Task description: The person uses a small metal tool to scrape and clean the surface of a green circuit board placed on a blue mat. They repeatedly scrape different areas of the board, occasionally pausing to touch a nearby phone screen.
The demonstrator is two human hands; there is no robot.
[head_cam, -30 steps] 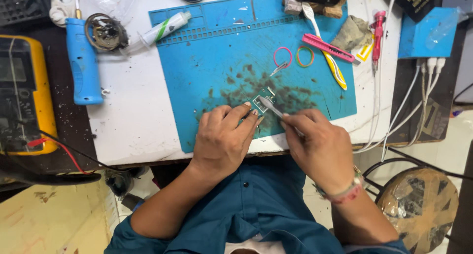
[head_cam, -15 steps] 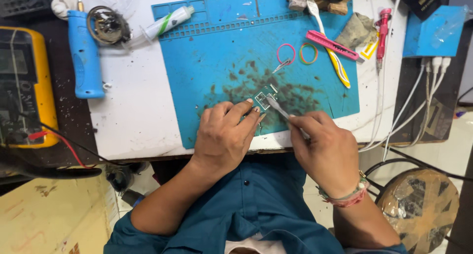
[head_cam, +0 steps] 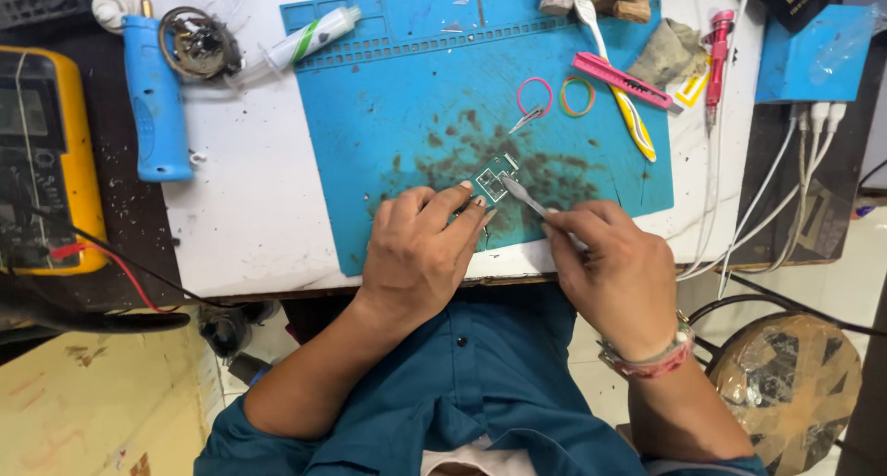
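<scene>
Head view: hands point(head_cam: 420, 254) tweezer point(head_cam: 527, 197) small board point(head_cam: 494, 177).

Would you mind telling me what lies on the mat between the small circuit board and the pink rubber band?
In the head view, a small metal clip lies between the circuit board and the pink rubber band, on dark-stained blue mat.
</scene>
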